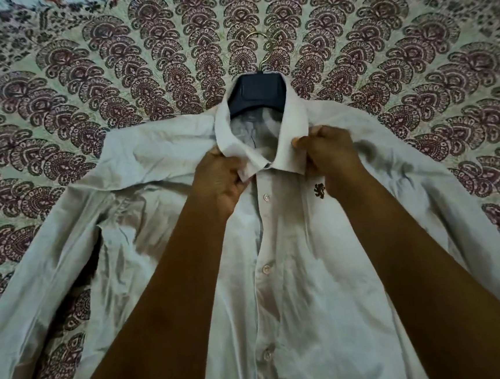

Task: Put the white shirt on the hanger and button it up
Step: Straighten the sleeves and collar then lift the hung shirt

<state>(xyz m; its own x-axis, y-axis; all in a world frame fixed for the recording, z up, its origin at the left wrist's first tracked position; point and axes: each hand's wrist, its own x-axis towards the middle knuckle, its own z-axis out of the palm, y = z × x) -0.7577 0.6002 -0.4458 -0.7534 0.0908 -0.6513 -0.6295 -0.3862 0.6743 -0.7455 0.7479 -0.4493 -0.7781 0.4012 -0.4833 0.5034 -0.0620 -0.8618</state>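
Between the left hand (221,181) and right hand (327,155) — each clenched on a collar (231,130) wing — the white shirt (295,276) lies on the bedspread (81,68), hanger (257,93) inside, lower buttons seemingly done — the top button likely comes next, needing a fingertip pinch

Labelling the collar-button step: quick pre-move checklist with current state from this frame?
1. Hanger inside the white shirt, hook out past the collar: ok.
2. Left hand gripping the collar's tip: ok.
3. Right hand gripping the collar's other side: ok.
4. Placket closed below the collar, three buttons, topmost, showing down the front: ok.
5. Collar button fastened: cannot tell, hidden at the left hand.
6. Sleeves flat on the bedspread: not ok, the left-side sleeve is creased.
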